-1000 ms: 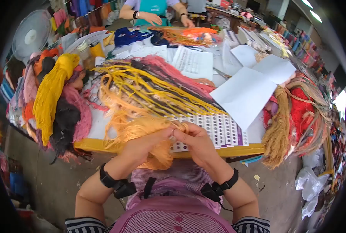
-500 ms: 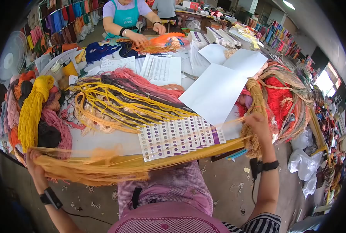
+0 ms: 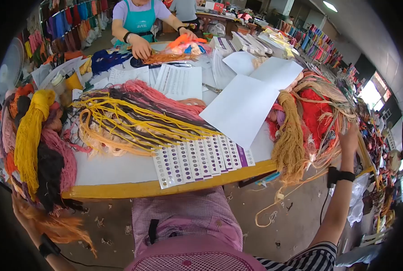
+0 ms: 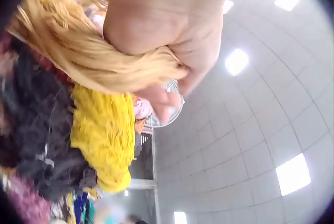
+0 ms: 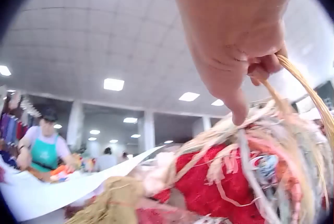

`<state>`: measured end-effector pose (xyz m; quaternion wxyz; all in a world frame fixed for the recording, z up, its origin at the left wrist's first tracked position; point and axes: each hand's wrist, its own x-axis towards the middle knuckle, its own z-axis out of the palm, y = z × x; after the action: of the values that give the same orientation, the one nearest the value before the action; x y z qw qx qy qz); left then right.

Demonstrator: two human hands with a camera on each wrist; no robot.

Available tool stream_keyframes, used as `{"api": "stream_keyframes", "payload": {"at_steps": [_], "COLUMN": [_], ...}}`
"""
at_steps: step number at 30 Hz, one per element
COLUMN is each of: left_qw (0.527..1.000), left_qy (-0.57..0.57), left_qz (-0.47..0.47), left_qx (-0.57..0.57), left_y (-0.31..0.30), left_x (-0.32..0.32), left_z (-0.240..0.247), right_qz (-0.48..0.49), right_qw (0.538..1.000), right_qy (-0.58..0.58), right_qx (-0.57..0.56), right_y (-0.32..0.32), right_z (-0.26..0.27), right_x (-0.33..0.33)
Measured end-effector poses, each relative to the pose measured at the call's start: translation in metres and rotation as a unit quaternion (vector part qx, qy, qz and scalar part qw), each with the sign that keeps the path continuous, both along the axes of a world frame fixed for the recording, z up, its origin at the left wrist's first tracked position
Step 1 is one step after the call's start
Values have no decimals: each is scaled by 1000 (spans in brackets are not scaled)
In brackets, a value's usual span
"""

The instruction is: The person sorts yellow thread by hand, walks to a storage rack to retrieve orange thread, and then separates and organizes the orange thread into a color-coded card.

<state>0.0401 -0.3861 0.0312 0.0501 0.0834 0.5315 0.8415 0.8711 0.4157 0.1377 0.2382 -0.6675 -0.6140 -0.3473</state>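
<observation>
Out past the table's left end, my left hand (image 3: 24,216) grips a hank of light orange yarn (image 4: 112,70), whose loose end trails over the floor in the head view. My right hand (image 3: 348,141) is stretched out far to the right. Its curled fingers hold a thin bundle of peach yarn strands (image 5: 308,91), seen in the right wrist view. Below that hand a loop of thin yarn (image 3: 273,205) hangs off the table's front edge. Red yarn (image 3: 315,110) and a tan hank (image 3: 288,131) lie near the right hand; a yellow hank (image 3: 32,140) and black yarn (image 3: 50,174) are near the left.
Punched cards (image 3: 197,158) threaded with yellow, black and pink yarns (image 3: 142,115) lie mid-table. White sheets (image 3: 237,113) and scissors (image 3: 212,88) are behind them. A person in a teal apron (image 3: 140,20) works across the table. A fan (image 3: 9,63) stands at left.
My hands were together at the orange hank, then spread apart with yarn stretched between them. Now they are wider still, the hank at far left and a thin bundle at far right.
</observation>
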Motion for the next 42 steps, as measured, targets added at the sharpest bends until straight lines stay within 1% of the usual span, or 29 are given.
{"api": "stream_keyframes", "payload": {"at_steps": [2, 3, 4, 5, 6, 7, 8, 10, 12, 14, 15, 16, 18, 20, 21, 22, 23, 24, 25, 26, 28, 29, 30, 31, 32, 35, 36, 38, 42], "left_qw": [987, 997, 990, 997, 995, 987, 973, 976, 975, 976, 979, 981, 984, 985, 985, 986, 985, 984, 984, 984, 983, 983, 982, 982, 982, 982, 983, 982, 983], "left_qy": [5, 57, 111, 49, -1, 50, 101, 84, 87, 83, 63, 42, 23, 11, 8, 6, 2, -2, -5, -16, -27, -30, -34, -36, -30, -23, -22, -22, -33], "left_qz": [142, 28, -86, -57, -94, -149, -204, -190, -187, -179, -167, -155, -140, -144, -145, -142, -146, -148, -142, -143, -141, -143, -147, -146, -147, -151, -155, -157, -153], "left_qx": [76, 46, 16, 26, 20, -10, -40, -59, -87, -89, -99, -110, -108, -92, -90, -88, -95, -103, -104, -108, -116, -115, -113, -115, -114, -106, -100, -99, -92], "left_y": [152, 139, 128, 144, 171, 200, 224, 245, 256, 259, 258, 258, 258, 252, 253, 254, 255, 255, 256, 256, 258, 261, 262, 261, 259, 253, 251, 252, 255], "left_x": [90, 71, 51, 48, 64, 84, 103, 112, 109, 109, 109, 110, 109, 99, 97, 96, 95, 96, 95, 94, 93, 97, 100, 99, 96, 87, 86, 87, 89], "left_z": [48, 29, 10, -5, 3, 14, 25, 28, 15, 7, 3, -3, -15, -29, -31, -30, -28, -28, -29, -30, -25, -21, -20, -21, -25, -35, -37, -36, -34], "right_qz": [213, 209, 179, 246, 318, 386, 367, 347, 425, 384, 407, 412, 354, 226, 286, 289, 296, 291, 318, 320, 360, 357, 410, 475, 521, 524, 525, 492, 489], "right_qw": [973, 975, 968, 942, 922, 892, 886, 879, 843, 865, 901, 892, 906, 960, 931, 930, 868, 773, 727, 725, 870, 893, 884, 874, 849, 796, 795, 760, 744], "right_qy": [-87, -50, -2, -51, -114, -175, -224, -272, -294, -292, -75, 145, 196, 163, 228, 225, 380, 518, 568, 567, 292, 216, 160, 72, -20, -175, -176, -272, -296], "right_qx": [-7, -63, -174, -223, -190, -155, -171, -183, -150, -141, -131, -115, -120, -11, -17, -17, -120, -221, -220, -226, -166, -168, -157, -71, -81, -248, -247, -325, -347], "right_y": [-22, -41, -59, -69, -60, -49, -50, -29, 13, 15, 18, 27, 75, 114, 155, 166, 167, 169, 160, 160, 158, 148, 130, 112, 85, 44, 35, 13, 1], "right_z": [5, -7, -8, -13, -34, -55, -59, -72, -93, -63, -43, -30, -11, -16, -32, -38, -44, -51, -53, -53, -53, -49, -49, -57, -54, -66, -69, -62, -56], "right_x": [-87, -137, -186, -214, -228, -241, -261, -278, -286, -303, -308, -315, -302, -284, -263, -259, -257, -257, -267, -276, -294, -316, -336, -357, -374, -405, -408, -410, -404]}}
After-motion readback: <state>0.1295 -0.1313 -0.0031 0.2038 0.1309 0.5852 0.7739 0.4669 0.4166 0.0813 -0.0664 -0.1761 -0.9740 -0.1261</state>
